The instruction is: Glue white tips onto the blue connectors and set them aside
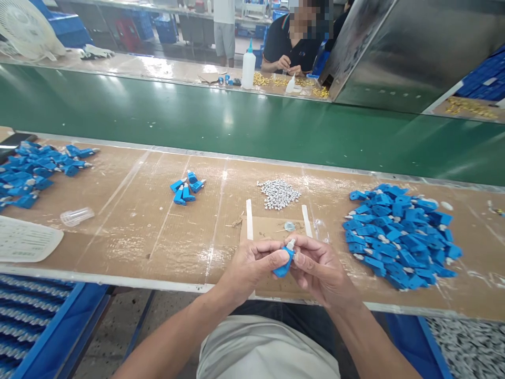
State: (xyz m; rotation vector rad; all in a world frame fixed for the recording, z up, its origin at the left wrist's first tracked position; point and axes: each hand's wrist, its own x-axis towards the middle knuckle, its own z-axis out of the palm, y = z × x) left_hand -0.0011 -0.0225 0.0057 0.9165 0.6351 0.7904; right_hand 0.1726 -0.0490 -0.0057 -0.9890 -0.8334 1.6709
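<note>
A small blue plastic part (281, 269) with a whitish tip is held above the front edge of the cardboard-covered table. My left hand (256, 261) pinches its blue body between thumb and fingers. The fingers of my right hand (321, 268) are closed at its tip and right side; whether they also hold a tiny piece is hidden. Just beyond my hands lie a small clear round dish (289, 226) and a thin stick. Farther back is a heap of small grey-white pieces (278, 194). A large pile of similar blue parts (398, 237) lies to the right.
Several blue parts (185, 189) lie left of centre, with another pile (27, 171) at far left. Near that are a clear plastic cup (77, 216) and a white sheet (27, 240). Beyond the green belt (189, 116), a person handles small items beside a white bottle (248, 68).
</note>
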